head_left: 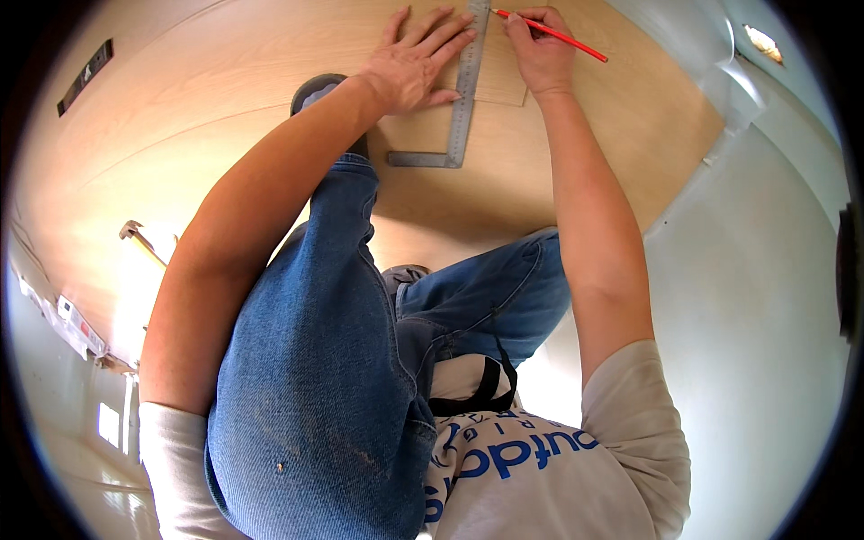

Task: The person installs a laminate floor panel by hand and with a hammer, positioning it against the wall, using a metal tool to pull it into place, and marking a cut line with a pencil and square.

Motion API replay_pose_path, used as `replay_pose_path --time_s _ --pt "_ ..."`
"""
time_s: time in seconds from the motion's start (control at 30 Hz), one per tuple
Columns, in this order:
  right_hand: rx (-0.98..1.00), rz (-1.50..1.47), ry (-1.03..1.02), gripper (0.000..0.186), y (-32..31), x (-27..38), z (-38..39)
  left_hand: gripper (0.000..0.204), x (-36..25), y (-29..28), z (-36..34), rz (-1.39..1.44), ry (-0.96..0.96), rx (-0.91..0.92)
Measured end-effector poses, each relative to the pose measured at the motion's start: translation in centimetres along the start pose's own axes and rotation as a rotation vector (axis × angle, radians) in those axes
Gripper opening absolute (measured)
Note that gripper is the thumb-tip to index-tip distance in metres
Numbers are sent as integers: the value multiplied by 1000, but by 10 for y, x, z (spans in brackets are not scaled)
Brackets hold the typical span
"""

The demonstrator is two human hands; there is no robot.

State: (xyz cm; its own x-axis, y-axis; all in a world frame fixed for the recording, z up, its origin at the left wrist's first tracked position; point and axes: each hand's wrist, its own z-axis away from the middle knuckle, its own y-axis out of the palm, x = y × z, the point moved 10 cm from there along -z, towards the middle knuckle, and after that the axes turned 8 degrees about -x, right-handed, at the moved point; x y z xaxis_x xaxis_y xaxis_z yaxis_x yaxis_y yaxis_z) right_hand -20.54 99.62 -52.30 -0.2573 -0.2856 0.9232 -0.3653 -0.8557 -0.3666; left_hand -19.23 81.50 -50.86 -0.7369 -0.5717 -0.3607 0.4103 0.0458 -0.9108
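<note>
A metal try square (462, 115) lies on the light wood board (621, 135), its long ruled blade running away from me and its short arm pointing left. My left hand (416, 65) rests flat with fingers spread, the fingertips and thumb pressing on the left edge of the blade. In my right hand (543, 56) is a red pencil (567, 40), pinched between thumb and fingers. The pencil's tip meets the board close to the far end of the blade, on its right side. A thin line shows on the wood right of the blade.
My bent knee in jeans (306, 360) rises between my arms, and a shoe (315, 90) stands on the board beside my left wrist. A hammer (139, 238) lies at the left. Further off is a dark slotted plate (85, 77). A pale wall (747, 261) borders the right side.
</note>
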Motion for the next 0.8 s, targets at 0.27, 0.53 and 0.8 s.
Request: replay_pose_path --time_s 0.27,0.53,0.8 --pt "-5 94 -38 14 -1 9 1 105 0 -4 1 17 -8 30" --pt "-13 98 -52 15 0 14 2 103 -1 -7 1 28 -4 25" --pt "-3 87 -70 13 3 17 3 102 1 -6 3 20 4 14"
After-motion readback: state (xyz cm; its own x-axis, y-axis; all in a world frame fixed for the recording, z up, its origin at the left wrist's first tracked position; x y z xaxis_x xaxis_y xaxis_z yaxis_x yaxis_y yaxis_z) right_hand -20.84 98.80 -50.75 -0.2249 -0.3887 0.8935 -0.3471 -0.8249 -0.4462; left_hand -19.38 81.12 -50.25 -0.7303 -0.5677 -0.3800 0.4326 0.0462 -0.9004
